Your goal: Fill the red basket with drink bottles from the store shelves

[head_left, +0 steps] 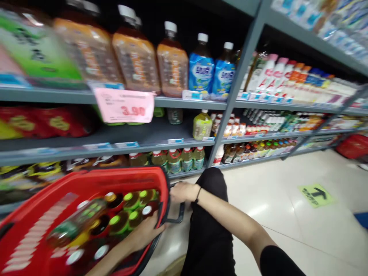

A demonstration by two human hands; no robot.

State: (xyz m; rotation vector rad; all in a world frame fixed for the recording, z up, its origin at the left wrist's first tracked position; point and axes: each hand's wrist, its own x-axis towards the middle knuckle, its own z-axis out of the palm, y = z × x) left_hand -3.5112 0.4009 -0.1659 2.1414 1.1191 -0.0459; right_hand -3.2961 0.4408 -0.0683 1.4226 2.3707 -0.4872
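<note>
Red plastic shopping basket (86, 180) is sitting left of both hands, tilted, with its long axis running lower-left to upper-right. It is carrying drink bottles (132, 199), one lying on top with its cap pointing toward the right hand (184, 191). Right hand is clutching black handle (176, 220). Left hand (146, 232) is curling over the rim.

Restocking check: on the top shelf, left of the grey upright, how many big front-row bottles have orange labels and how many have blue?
Orange-label bottles: 3
Blue-label bottles: 2
Total: 5
The green-label item at the far left is too blurred to count.
</note>
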